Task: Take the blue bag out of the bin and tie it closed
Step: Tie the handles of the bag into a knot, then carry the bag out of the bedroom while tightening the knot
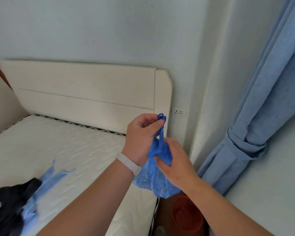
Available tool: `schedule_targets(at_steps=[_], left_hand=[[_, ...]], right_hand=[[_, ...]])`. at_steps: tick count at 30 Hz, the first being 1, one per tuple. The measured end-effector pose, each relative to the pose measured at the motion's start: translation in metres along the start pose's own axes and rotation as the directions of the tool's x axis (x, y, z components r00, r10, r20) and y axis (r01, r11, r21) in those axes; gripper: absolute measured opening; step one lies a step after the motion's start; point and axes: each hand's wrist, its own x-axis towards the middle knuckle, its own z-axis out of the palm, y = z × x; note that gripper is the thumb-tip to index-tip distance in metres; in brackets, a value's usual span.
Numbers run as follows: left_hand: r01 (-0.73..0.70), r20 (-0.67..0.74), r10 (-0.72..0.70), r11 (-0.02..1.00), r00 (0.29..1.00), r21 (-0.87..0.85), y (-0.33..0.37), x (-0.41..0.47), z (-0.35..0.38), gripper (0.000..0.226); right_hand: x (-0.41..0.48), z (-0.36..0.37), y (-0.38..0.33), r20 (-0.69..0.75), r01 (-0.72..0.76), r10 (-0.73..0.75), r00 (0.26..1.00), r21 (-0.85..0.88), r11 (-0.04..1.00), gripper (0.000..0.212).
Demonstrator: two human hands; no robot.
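Note:
The blue bag (157, 181) hangs in the air between my hands, above the floor beside the bed. My left hand (141, 135) pinches the bag's twisted handles, which stick up as a small loop above my thumb. My right hand (175, 160) grips the gathered neck just below, fingers closed around the plastic. The bag's body bulges downward under my wrists. Below it on the floor stands the red bin (186, 217), partly hidden by my right forearm.
A white mattress (66, 150) with a cream headboard (85, 92) fills the left. Dark and light-blue cloth (24, 200) lies on it at lower left. A tied blue curtain (255, 126) hangs at right; a wall socket (178, 112) is behind my hands.

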Motion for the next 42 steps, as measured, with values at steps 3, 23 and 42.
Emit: schedule_targets(at_steps=[3,23,42], left_hand=[[-0.018,-0.051,0.017,1.000,0.999,-0.007,0.008,-0.027,-0.029,0.009],[-0.132,-0.323,0.135,0.991,0.937,0.031,0.069,-0.222,-0.176,0.025],[-0.200,-0.569,0.222,0.974,0.792,0.101,0.121,-0.480,-0.330,0.018]], right_hand=[[-0.018,0.015,-0.022,0.045,0.077,-0.079,0.996,0.032,0.997,0.035],[-0.137,0.115,-0.123,0.318,0.451,-0.450,0.834,0.076,0.889,0.036],[-0.349,0.240,-0.265,0.457,0.556,-0.602,0.654,0.248,0.793,0.037]])
